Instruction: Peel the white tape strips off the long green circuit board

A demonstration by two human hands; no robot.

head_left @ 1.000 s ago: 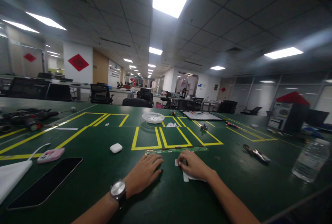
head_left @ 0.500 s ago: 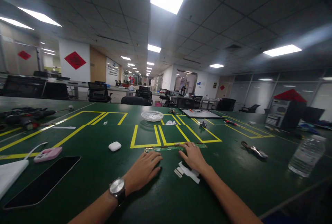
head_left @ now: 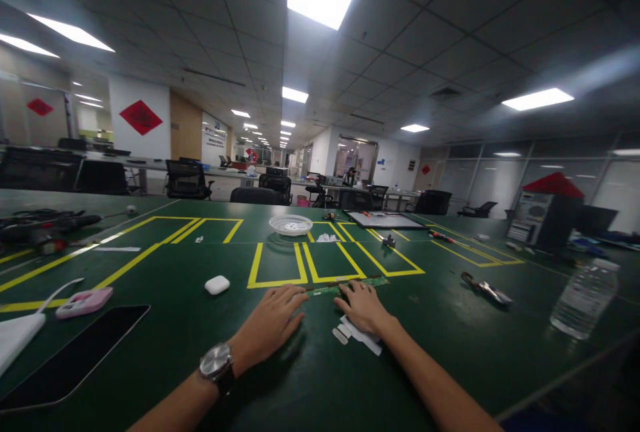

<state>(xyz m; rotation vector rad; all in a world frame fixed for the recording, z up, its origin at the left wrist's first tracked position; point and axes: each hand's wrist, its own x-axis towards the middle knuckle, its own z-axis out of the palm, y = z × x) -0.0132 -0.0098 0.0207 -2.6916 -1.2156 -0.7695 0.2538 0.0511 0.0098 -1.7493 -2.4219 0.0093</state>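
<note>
A long, narrow green circuit board (head_left: 325, 291) lies crosswise on the green tabletop, just on my side of the yellow tape lines. My left hand (head_left: 273, 320) rests palm down at the board's left end, fingers stretched out and covering that end. Over the middle of the board is my right hand (head_left: 364, 307), its fingers spread and fingertips on the strip, thumb toward me. Beside and partly under my right hand lie white paper pieces (head_left: 364, 337) and a small pale flat piece (head_left: 341, 334).
A white basket (head_left: 291, 225) stands beyond the board. Leftward are a white earbud case (head_left: 217, 285), a pink item (head_left: 85, 302) and a black phone (head_left: 77, 359). A water bottle (head_left: 584, 299) and a metal tool (head_left: 487, 289) are on the right.
My left hand has shifted forward and now covers the board's left end, which showed before. The board sits slightly further left. The whole view has shifted a little.
</note>
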